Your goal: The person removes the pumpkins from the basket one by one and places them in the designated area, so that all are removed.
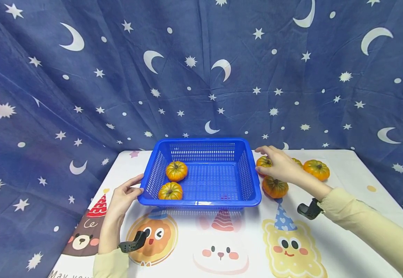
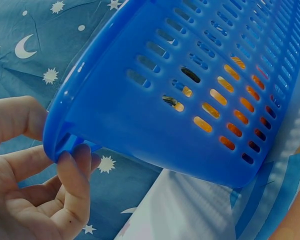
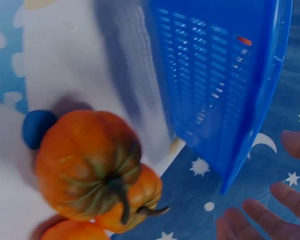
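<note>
Left hand (image 1: 123, 196) pinches the blue basket (image 1: 201, 203), right hand (image 1: 280, 164) spreads empty fingers (image 3: 265, 218), so imo hold that steady without bumping the pumpkins (image 1: 275, 187).

Dark lettering (image 1: 62, 274), reads "May your", end unclear; on white cartoon-print tablecloth (image 1: 184, 251), below printed bear (image 1: 81, 231), clipped by head view's bottom edge. White squiggle (image 1: 90, 223) on bear's forehead: can't tell if letters.

— See any way into the basket (image 1: 201, 203)?
— From above, over its right half; two pumpkins (image 1: 176, 171) take up the left.
— And from the right?
— Its wall (image 1: 247, 175) stands there, with more pumpkins (image 1: 275, 187) crowded just outside.
</note>
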`<state>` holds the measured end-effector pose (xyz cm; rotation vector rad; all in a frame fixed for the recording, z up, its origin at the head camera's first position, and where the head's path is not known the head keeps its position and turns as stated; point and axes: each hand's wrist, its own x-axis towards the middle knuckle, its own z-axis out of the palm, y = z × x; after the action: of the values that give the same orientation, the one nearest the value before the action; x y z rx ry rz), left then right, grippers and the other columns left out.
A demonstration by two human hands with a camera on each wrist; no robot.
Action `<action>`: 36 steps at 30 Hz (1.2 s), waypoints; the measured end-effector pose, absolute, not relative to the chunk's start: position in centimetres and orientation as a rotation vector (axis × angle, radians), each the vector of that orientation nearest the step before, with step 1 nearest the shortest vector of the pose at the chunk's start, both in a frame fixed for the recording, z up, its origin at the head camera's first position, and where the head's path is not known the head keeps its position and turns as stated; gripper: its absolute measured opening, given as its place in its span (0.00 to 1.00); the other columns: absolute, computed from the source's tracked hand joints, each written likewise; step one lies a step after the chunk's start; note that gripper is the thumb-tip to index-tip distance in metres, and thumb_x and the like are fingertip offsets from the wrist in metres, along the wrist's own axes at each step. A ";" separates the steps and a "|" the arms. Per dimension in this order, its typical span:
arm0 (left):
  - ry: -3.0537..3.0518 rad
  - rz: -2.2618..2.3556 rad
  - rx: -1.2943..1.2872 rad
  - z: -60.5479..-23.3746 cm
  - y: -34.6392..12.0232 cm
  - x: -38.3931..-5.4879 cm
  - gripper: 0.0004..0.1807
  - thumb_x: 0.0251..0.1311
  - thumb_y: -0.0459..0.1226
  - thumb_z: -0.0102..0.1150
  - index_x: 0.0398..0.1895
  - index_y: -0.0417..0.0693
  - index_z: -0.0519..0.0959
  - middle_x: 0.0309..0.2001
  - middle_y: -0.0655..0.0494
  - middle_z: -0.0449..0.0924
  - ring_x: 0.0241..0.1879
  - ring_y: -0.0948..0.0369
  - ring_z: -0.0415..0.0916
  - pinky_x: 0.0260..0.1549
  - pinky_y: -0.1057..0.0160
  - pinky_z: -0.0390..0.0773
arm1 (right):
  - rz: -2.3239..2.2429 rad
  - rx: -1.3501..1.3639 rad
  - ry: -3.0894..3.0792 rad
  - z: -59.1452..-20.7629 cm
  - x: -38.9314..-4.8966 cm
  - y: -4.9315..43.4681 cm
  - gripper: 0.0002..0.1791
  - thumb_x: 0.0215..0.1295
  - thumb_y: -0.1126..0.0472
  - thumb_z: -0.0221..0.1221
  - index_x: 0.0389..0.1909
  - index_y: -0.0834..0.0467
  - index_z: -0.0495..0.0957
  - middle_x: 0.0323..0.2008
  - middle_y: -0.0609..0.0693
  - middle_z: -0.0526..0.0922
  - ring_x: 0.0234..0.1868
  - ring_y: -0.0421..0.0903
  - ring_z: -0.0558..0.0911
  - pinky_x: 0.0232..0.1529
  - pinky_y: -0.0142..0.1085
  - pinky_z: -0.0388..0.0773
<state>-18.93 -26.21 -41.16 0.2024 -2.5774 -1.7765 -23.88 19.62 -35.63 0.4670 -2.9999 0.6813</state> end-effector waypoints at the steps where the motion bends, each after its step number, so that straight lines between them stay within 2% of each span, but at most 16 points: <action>1: -2.578 -1.777 0.203 -41.1 -26.2 -18.9 0.27 0.62 0.30 0.52 0.67 0.42 0.68 0.60 0.37 0.72 0.32 0.76 0.76 0.39 0.77 0.75 | 0.687 0.473 -2.996 -35.6 -24.0 19.3 0.32 0.59 0.55 0.63 0.63 0.60 0.67 0.58 0.65 0.73 0.56 0.63 0.75 0.53 0.60 0.74; 9: -2.573 -1.787 0.212 -41.2 -26.1 -19.0 0.27 0.62 0.30 0.53 0.67 0.43 0.68 0.60 0.36 0.73 0.32 0.76 0.77 0.39 0.76 0.75 | 0.695 0.528 -2.976 -35.2 -24.9 17.2 0.33 0.59 0.52 0.64 0.64 0.57 0.67 0.59 0.62 0.74 0.56 0.61 0.76 0.49 0.56 0.77; 18: -2.554 -1.798 0.190 -41.3 -26.3 -19.0 0.27 0.61 0.29 0.53 0.66 0.42 0.69 0.61 0.37 0.72 0.32 0.75 0.77 0.38 0.74 0.75 | 0.708 0.571 -2.984 -34.5 -26.1 14.2 0.33 0.58 0.52 0.64 0.64 0.55 0.67 0.58 0.61 0.74 0.60 0.61 0.73 0.56 0.59 0.72; 28: -2.576 -1.803 0.208 -41.2 -26.4 -18.9 0.28 0.62 0.32 0.54 0.68 0.44 0.67 0.63 0.37 0.71 0.34 0.77 0.77 0.39 0.76 0.74 | 0.725 0.682 -2.959 -34.1 -27.3 10.9 0.33 0.57 0.53 0.64 0.63 0.56 0.68 0.58 0.61 0.75 0.60 0.59 0.74 0.58 0.57 0.71; 36: -2.556 -1.798 0.212 -41.3 -26.3 -18.9 0.27 0.62 0.31 0.54 0.66 0.43 0.69 0.58 0.36 0.74 0.33 0.76 0.78 0.39 0.76 0.75 | 0.752 0.739 -2.964 -34.1 -27.7 8.0 0.34 0.56 0.51 0.65 0.64 0.53 0.68 0.59 0.57 0.75 0.61 0.56 0.74 0.59 0.53 0.72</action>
<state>-18.95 -26.29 -41.25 0.2123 -2.5565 -1.7977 -27.72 7.99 -34.07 0.7394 -2.9640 0.7522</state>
